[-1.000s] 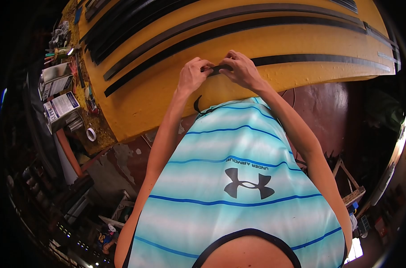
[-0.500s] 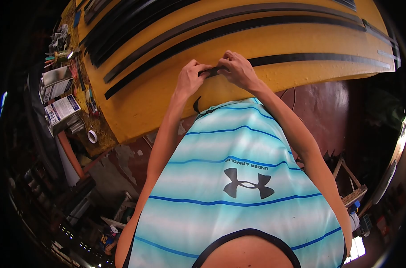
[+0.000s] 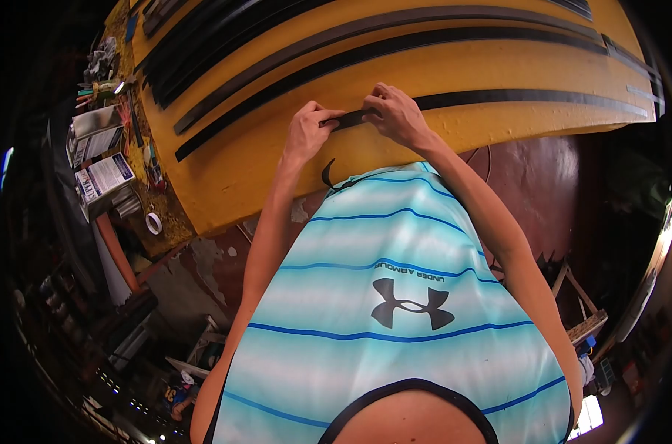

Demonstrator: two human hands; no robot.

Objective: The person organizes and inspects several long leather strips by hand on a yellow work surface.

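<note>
A long flat black strip (image 3: 491, 97) lies along the near side of the yellow tabletop (image 3: 240, 185). My left hand (image 3: 311, 131) pinches its left end between thumb and fingers. A short way to the right, my right hand (image 3: 397, 115) grips the same strip with bent fingers. A short piece of the strip shows between the two hands. My fingertips partly cover the strip's end, so its exact shape there is hidden.
More dark strips (image 3: 336, 58) lie side by side farther back. At the left stand metal cans (image 3: 105, 177), a white tape roll (image 3: 153, 223) and small tools (image 3: 152, 164). A wooden frame (image 3: 584, 311) stands on the right.
My left hand has slid slightly left along the strip, widening the gap between my hands. My right hand has hardly moved.
</note>
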